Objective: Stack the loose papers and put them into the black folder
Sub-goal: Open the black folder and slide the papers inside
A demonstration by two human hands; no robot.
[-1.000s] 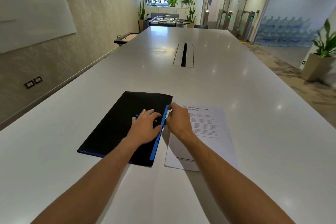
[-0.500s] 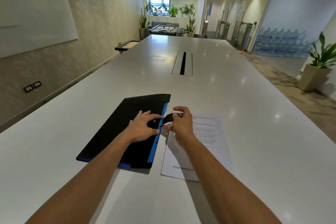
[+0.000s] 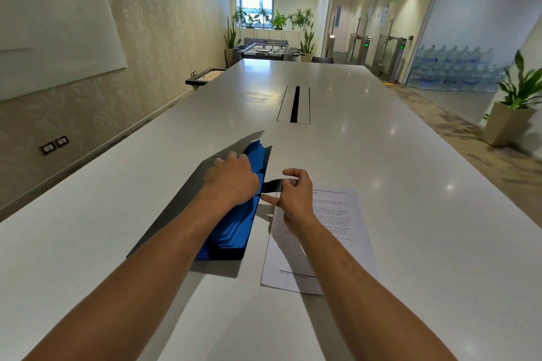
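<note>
Head: black folder [image 3: 176, 214] lies lengthwise, away.

- Left hand [image 3: 231, 177]: fingertips lost behind the raised cover of the black folder [image 3: 181, 202]; grip not readable.
- Blue dividers [image 3: 234, 228]: partly covered by left forearm; count unclear.
- Papers [image 3: 331, 223]: print too small to read; left part covered by the right hand [image 3: 293, 193] and forearm.
- Black strap [image 3: 271, 185]: end hidden inside right hand's pinch.
- Both arms cut off at bottom edge.
</note>
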